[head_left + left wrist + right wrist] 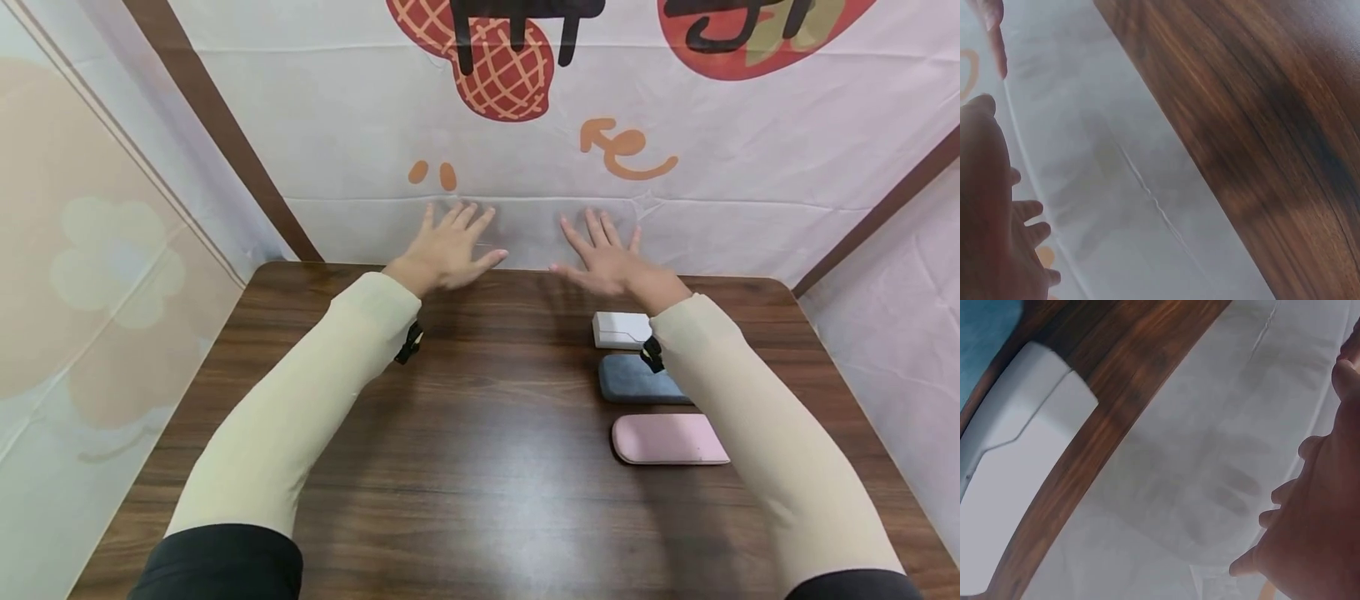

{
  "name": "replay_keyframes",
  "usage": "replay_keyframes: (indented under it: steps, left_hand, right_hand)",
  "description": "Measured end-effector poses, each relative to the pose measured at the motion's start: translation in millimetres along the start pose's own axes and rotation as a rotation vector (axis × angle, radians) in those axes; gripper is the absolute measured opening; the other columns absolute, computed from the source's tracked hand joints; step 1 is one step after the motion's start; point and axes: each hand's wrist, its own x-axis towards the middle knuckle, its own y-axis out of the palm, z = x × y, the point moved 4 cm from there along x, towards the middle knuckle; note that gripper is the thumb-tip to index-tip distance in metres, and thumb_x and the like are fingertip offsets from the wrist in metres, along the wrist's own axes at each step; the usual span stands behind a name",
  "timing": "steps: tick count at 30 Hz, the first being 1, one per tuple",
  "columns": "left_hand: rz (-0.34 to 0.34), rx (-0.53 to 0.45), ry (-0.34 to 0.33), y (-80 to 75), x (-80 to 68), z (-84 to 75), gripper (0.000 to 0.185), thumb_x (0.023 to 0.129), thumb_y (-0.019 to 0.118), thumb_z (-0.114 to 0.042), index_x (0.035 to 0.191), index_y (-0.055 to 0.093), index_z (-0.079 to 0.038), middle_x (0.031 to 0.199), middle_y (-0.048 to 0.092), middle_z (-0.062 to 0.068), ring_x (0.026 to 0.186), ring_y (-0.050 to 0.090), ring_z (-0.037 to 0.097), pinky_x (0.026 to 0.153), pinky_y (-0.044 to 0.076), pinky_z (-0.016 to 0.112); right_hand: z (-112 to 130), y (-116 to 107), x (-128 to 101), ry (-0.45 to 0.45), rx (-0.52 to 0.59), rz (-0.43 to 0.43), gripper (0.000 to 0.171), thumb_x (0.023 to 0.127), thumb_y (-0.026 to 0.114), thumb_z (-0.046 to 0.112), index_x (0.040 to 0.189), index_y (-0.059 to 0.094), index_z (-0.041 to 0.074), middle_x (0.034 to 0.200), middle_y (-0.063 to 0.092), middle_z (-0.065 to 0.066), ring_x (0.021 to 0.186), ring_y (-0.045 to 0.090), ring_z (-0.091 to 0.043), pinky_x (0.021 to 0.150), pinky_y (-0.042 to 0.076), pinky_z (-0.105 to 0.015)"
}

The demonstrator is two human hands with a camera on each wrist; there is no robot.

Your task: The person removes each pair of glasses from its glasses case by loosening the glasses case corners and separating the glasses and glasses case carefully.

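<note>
With fingers spread and straight, the left hand (448, 250) is held out over the far edge of the wooden table (480, 400), before a white printed cloth (337, 133). The right hand (606, 260) mirrors it a little to the right, its fingers also spread. Neither hand holds anything. Nearest the right hand is a white case (619, 330), partly covered by the sleeve. Below it lie a blue-grey case (637, 380) and a pink case (667, 439), their right ends behind the right arm. The right wrist view also shows the white case (1022, 469) beside the table edge.
The white cloth hangs behind the table, with a brown stripe (225, 133) at the left. Another patterned cloth (112, 292) hangs along the left side, and a pale cloth (900, 308) along the right. Black bands (409, 342) sit at the wrists.
</note>
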Motion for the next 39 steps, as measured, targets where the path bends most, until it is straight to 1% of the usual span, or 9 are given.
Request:
replay_keyframes:
  steps: [5,10,15,19,22,27,30,34,39]
  left_hand:
    - [-0.017,0.003,0.053,-0.3,-6.4,-8.2,0.081,0.103,0.028,-0.067,0.165,0.01,-0.019,0.17,0.01,0.013,0.156,0.005,0.032,0.118,-0.005,0.064]
    - [-0.002,0.001,0.098,2.3,-12.3,-13.7,0.082,0.102,0.029,-0.069,0.165,0.008,-0.02,0.17,0.008,0.012,0.156,0.002,0.032,0.117,-0.01,0.064]
    - [0.002,-0.005,0.129,4.1,-19.5,-18.5,0.083,0.101,0.028,-0.07,0.165,0.006,-0.022,0.17,0.007,0.011,0.156,0.001,0.032,0.117,-0.01,0.064]
    - [-0.007,-0.013,0.153,5.0,-27.8,-22.9,0.083,0.102,0.031,-0.069,0.165,0.006,-0.022,0.17,0.007,0.011,0.156,0.0,0.032,0.116,-0.012,0.064]
    - [-0.011,-0.001,0.174,7.5,-34.6,-26.3,0.083,0.101,0.031,-0.069,0.165,0.005,-0.023,0.171,0.006,0.01,0.156,0.0,0.032,0.116,-0.012,0.064]
    - [-0.025,0.008,0.208,11.6,-46.6,-31.6,0.084,0.101,0.031,-0.07,0.165,0.004,-0.023,0.17,0.007,0.009,0.156,0.0,0.03,0.117,-0.009,0.065]
    - [-0.032,-0.003,0.22,13.4,-53.7,-35.3,0.084,0.101,0.031,-0.07,0.165,0.005,-0.023,0.17,0.008,0.009,0.156,0.0,0.028,0.116,-0.01,0.065]
    - [-0.045,-0.004,0.239,15.8,-62.9,-43.8,0.084,0.101,0.031,-0.07,0.165,0.004,-0.023,0.17,0.01,0.01,0.156,0.0,0.028,0.116,-0.01,0.065]
    - [-0.05,0.009,0.263,19.4,-73.5,-60.8,0.084,0.101,0.03,-0.07,0.165,0.003,-0.023,0.17,0.008,0.01,0.156,0.0,0.03,0.116,-0.01,0.066]
  right_hand:
    - [-1,4,-11,-0.045,-0.021,-0.015,0.084,0.102,0.034,0.067,0.164,-0.003,0.025,0.168,-0.017,-0.017,0.153,-0.017,-0.039,0.11,-0.015,-0.073]
    - [-1,8,-20,-0.101,-0.043,-0.042,0.085,0.101,0.035,0.069,0.165,-0.002,0.026,0.169,-0.012,-0.017,0.154,-0.014,-0.038,0.11,-0.016,-0.071]
    - [-1,12,-31,-0.157,-0.06,-0.062,0.084,0.101,0.037,0.067,0.165,-0.001,0.026,0.169,-0.011,-0.015,0.154,-0.012,-0.037,0.111,-0.015,-0.071]
    - [-1,14,-43,-0.188,-0.065,-0.074,0.083,0.102,0.04,0.065,0.164,-0.001,0.028,0.169,-0.012,-0.012,0.154,-0.011,-0.037,0.111,-0.014,-0.071]
    - [-2,16,-54,-0.212,-0.072,-0.085,0.082,0.103,0.042,0.062,0.165,0.0,0.028,0.17,-0.012,-0.012,0.155,-0.011,-0.036,0.112,-0.012,-0.071]
    - [-4,20,-72,-0.244,-0.076,-0.102,0.081,0.103,0.046,0.059,0.165,0.003,0.027,0.17,-0.011,-0.011,0.155,-0.011,-0.034,0.113,-0.01,-0.071]
    - [-7,22,-82,-0.259,-0.078,-0.118,0.082,0.103,0.048,0.057,0.165,0.006,0.026,0.17,-0.009,-0.012,0.155,-0.01,-0.034,0.114,-0.01,-0.07]
    - [-11,26,-98,-0.276,-0.069,-0.132,0.083,0.102,0.052,0.055,0.165,0.007,0.024,0.17,-0.008,-0.013,0.155,-0.011,-0.033,0.113,-0.01,-0.07]
    - [-18,34,-117,-0.298,-0.069,-0.138,0.083,0.103,0.053,0.052,0.165,0.006,0.024,0.17,-0.006,-0.016,0.155,-0.01,-0.035,0.112,-0.011,-0.071]
